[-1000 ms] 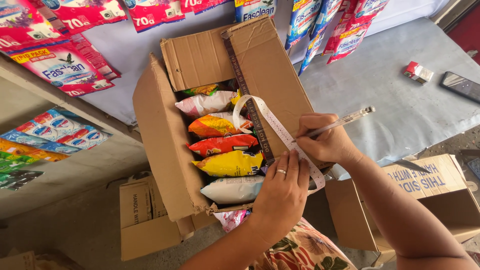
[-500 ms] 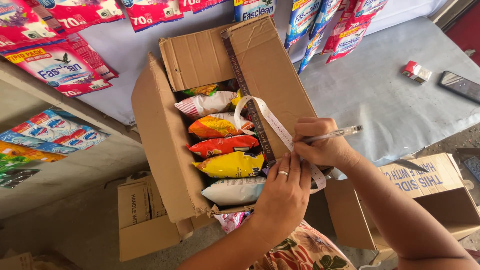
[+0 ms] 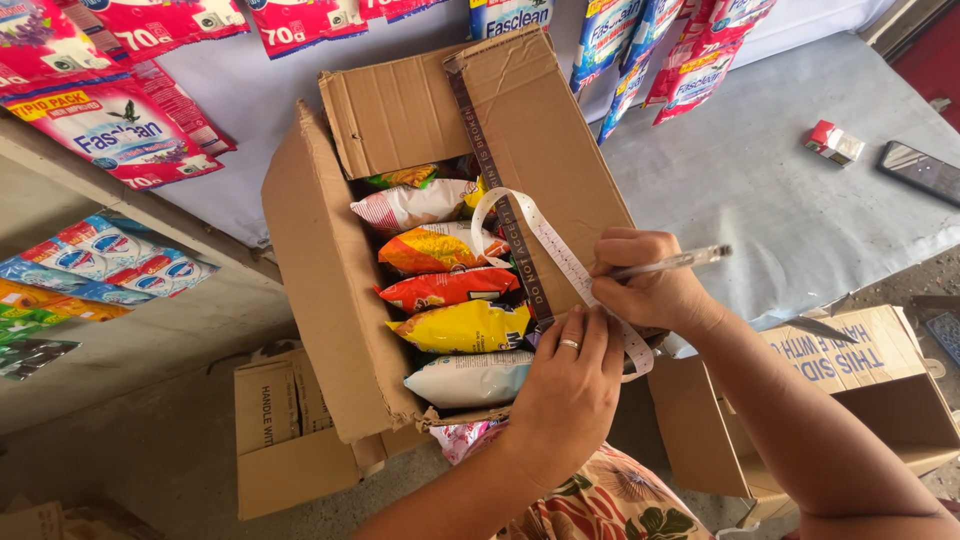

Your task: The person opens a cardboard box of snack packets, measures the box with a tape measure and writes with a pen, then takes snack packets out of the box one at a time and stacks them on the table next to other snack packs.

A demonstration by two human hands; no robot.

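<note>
Cardboard box (image 3: pixel 400 300) of snack packets (image 3: pixel 445 285), propped open. A clear pen (image 3: pixel 672 263) is gripped by the right hand (image 3: pixel 650 290); a paper strip (image 3: pixel 560 265) is pinned flat on the flap by the left hand (image 3: pixel 570 385). The strip could probably slip if that pressure eases, smearing the mark.

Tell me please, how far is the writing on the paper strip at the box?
Done: the cardboard box stands open, with snack bags stacked inside. In hand: the left hand presses a paper strip on the flap, and the right hand holds a pen over it. What is written is too small to read.
</note>
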